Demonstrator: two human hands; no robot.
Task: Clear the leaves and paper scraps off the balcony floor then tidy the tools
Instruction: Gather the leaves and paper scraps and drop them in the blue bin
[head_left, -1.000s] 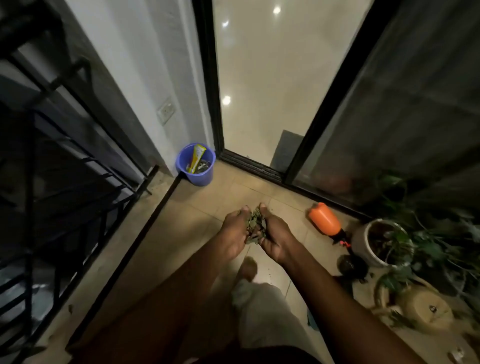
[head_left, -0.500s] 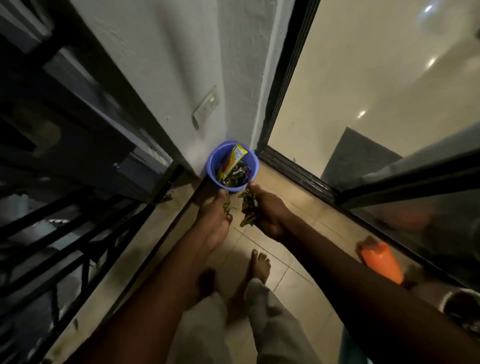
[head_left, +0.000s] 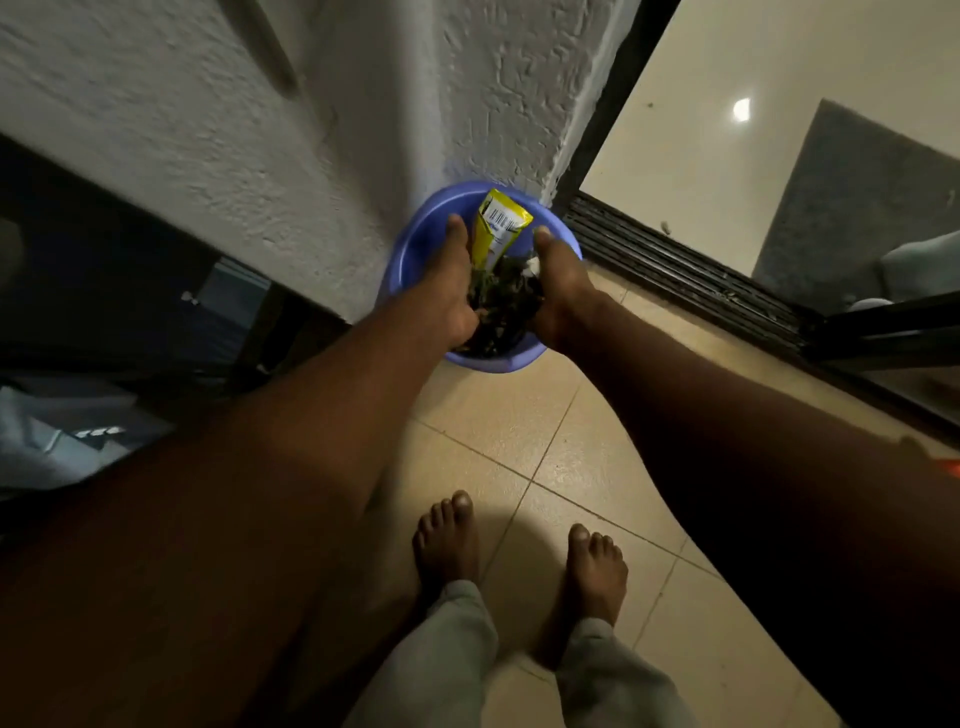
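My left hand (head_left: 448, 283) and right hand (head_left: 560, 291) clamp the leaves (head_left: 501, 306) over the bucket (head_left: 415, 247); letting go off-centre could scatter them across the floor (head_left: 519, 441).

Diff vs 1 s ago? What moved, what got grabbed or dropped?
The left hand and right hand carried the leaves forward from mid-floor into the blue bucket, clump still between the palms; release not visible. Nothing newly grasped. Bucket and yellow packet stayed by the wall.
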